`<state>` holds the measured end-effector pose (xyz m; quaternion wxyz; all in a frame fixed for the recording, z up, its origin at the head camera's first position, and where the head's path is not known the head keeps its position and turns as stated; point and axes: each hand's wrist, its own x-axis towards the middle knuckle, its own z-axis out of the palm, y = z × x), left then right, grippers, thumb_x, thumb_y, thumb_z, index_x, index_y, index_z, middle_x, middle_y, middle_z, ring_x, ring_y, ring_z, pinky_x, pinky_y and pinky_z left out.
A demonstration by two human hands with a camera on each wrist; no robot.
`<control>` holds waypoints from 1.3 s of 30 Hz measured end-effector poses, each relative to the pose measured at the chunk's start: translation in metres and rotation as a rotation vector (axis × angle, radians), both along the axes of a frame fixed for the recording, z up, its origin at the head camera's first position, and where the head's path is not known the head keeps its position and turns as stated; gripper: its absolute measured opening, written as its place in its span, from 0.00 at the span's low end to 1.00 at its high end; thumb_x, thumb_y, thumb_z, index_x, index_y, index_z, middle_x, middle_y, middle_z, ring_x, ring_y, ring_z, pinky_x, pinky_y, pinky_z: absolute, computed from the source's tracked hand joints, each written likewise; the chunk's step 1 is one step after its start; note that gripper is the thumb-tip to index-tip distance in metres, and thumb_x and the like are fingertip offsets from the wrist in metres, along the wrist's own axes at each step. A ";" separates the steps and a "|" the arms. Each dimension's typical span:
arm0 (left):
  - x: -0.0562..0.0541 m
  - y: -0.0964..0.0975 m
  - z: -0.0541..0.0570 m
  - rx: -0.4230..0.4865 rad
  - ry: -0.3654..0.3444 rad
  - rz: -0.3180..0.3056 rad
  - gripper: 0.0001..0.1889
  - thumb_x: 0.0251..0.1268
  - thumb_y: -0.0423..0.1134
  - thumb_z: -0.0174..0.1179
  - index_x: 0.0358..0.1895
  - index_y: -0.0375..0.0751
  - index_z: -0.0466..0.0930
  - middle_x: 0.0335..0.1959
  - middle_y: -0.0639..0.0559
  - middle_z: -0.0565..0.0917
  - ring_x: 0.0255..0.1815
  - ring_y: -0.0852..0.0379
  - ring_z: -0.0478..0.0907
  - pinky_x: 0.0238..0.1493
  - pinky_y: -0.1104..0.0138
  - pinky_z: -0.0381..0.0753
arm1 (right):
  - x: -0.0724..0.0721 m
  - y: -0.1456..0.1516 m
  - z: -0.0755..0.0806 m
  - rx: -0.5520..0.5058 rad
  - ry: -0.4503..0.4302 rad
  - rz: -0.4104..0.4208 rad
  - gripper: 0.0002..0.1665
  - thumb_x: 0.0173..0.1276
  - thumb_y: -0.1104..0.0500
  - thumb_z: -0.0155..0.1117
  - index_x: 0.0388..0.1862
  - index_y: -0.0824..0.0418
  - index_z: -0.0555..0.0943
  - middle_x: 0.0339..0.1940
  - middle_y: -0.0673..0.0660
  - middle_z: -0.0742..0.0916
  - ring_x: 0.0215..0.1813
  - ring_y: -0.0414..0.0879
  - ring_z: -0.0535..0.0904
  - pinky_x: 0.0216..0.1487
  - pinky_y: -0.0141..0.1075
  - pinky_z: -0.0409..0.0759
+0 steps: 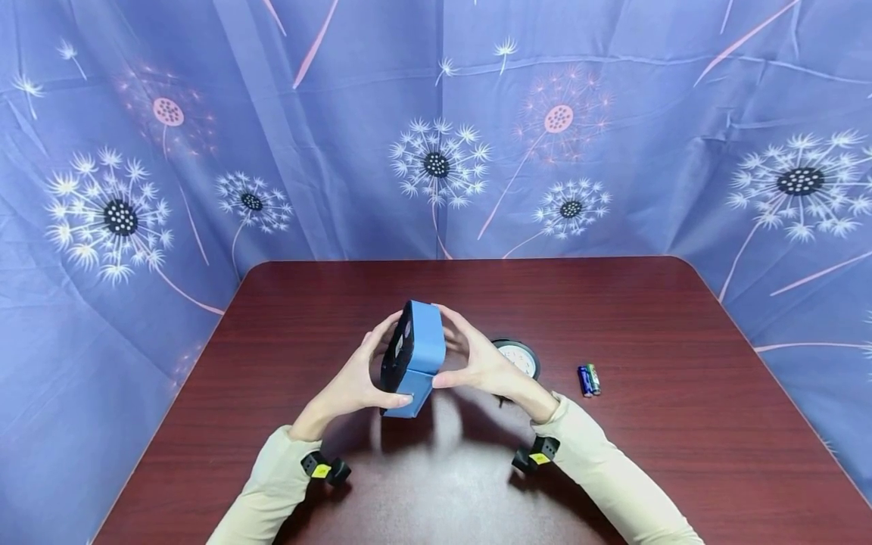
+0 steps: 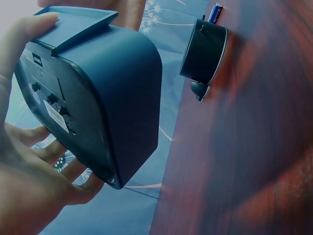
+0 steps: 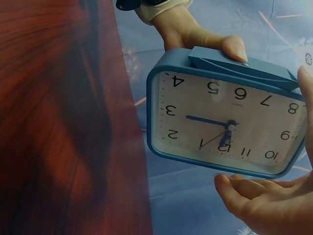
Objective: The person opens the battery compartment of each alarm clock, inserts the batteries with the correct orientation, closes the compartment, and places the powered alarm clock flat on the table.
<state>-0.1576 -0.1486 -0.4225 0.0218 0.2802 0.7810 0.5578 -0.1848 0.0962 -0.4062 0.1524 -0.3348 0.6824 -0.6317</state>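
A blue alarm clock (image 1: 428, 333) is held above the table between both hands, tilted on its side. My left hand (image 1: 357, 378) grips it, with the thumb on its wedge-shaped foot and the fingers along the black back panel. The left wrist view shows small knobs and a white label on that back panel (image 2: 63, 105). My right hand (image 1: 487, 363) holds the opposite side, thumb near the foot and fingers around the far edge. In the right wrist view, the white dial (image 3: 195, 98) appears upside down, and the right fingertips (image 3: 230, 188) lie along the casing's lower edge.
A round black clock with a white dial (image 1: 519, 359) lies on the table behind my right wrist. Two batteries (image 1: 589, 380) lie side by side farther right. The dark red wooden table (image 1: 286, 310) ends at a blue dandelion-patterned curtain (image 1: 341, 151).
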 end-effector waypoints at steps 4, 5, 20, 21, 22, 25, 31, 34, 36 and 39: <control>-0.001 0.000 0.000 -0.015 0.023 0.007 0.61 0.37 0.33 0.78 0.77 0.57 0.49 0.65 0.46 0.65 0.60 0.48 0.63 0.55 0.69 0.77 | -0.001 0.002 0.001 0.021 0.019 -0.015 0.66 0.50 0.50 0.80 0.79 0.52 0.47 0.75 0.62 0.65 0.74 0.60 0.63 0.71 0.56 0.62; -0.001 0.000 0.000 -0.023 0.027 0.012 0.61 0.37 0.33 0.78 0.77 0.57 0.49 0.65 0.47 0.65 0.60 0.48 0.61 0.55 0.69 0.76 | -0.002 0.002 0.002 0.027 0.027 -0.020 0.66 0.50 0.52 0.80 0.79 0.53 0.47 0.75 0.62 0.65 0.74 0.59 0.63 0.71 0.55 0.62; -0.002 -0.002 0.003 -0.229 0.123 0.108 0.62 0.33 0.45 0.80 0.77 0.57 0.50 0.65 0.48 0.68 0.58 0.52 0.60 0.54 0.52 0.72 | -0.001 0.006 0.005 0.128 0.144 -0.051 0.67 0.49 0.64 0.79 0.80 0.51 0.46 0.75 0.58 0.67 0.74 0.53 0.65 0.69 0.42 0.69; -0.003 -0.002 0.003 -0.236 0.128 0.107 0.62 0.33 0.45 0.80 0.77 0.56 0.50 0.66 0.48 0.68 0.58 0.52 0.60 0.54 0.52 0.72 | 0.000 0.006 0.005 0.147 0.157 -0.056 0.68 0.48 0.63 0.79 0.80 0.52 0.46 0.75 0.58 0.67 0.74 0.52 0.65 0.68 0.41 0.70; -0.003 -0.002 0.003 -0.246 0.135 0.108 0.62 0.33 0.45 0.79 0.77 0.55 0.50 0.66 0.48 0.68 0.58 0.52 0.60 0.53 0.52 0.72 | 0.000 0.007 0.005 0.167 0.170 -0.059 0.68 0.48 0.62 0.80 0.80 0.52 0.45 0.75 0.58 0.67 0.74 0.51 0.65 0.68 0.40 0.70; -0.004 -0.003 0.003 -0.276 0.153 0.106 0.62 0.33 0.46 0.79 0.77 0.54 0.49 0.67 0.47 0.69 0.57 0.51 0.59 0.52 0.53 0.73 | 0.000 0.007 0.005 0.228 0.217 -0.076 0.70 0.47 0.59 0.81 0.80 0.51 0.44 0.75 0.56 0.67 0.74 0.49 0.65 0.69 0.40 0.69; -0.005 -0.001 0.005 -0.315 0.178 0.082 0.62 0.34 0.47 0.79 0.77 0.53 0.49 0.69 0.45 0.67 0.59 0.50 0.58 0.52 0.52 0.72 | 0.000 0.009 0.005 0.354 0.315 -0.116 0.73 0.43 0.53 0.83 0.80 0.47 0.44 0.74 0.53 0.69 0.72 0.46 0.68 0.71 0.47 0.65; -0.005 -0.001 0.005 -0.332 0.201 0.081 0.62 0.32 0.48 0.79 0.77 0.51 0.50 0.70 0.45 0.66 0.60 0.49 0.58 0.52 0.51 0.72 | 0.001 0.009 0.005 0.395 0.349 -0.126 0.73 0.42 0.50 0.83 0.80 0.49 0.45 0.77 0.57 0.63 0.75 0.49 0.63 0.71 0.51 0.63; -0.006 0.000 0.005 -0.344 0.214 0.082 0.62 0.31 0.48 0.79 0.77 0.49 0.51 0.69 0.45 0.67 0.60 0.48 0.58 0.53 0.51 0.72 | 0.001 0.009 0.005 0.409 0.360 -0.131 0.73 0.42 0.49 0.83 0.80 0.51 0.46 0.79 0.58 0.58 0.78 0.50 0.57 0.73 0.52 0.60; -0.007 0.000 0.004 -0.367 0.235 0.082 0.62 0.30 0.48 0.79 0.76 0.47 0.53 0.68 0.44 0.68 0.60 0.48 0.59 0.53 0.52 0.70 | 0.001 0.008 0.004 0.419 0.380 -0.122 0.73 0.41 0.49 0.83 0.80 0.54 0.46 0.80 0.59 0.54 0.80 0.51 0.50 0.74 0.52 0.58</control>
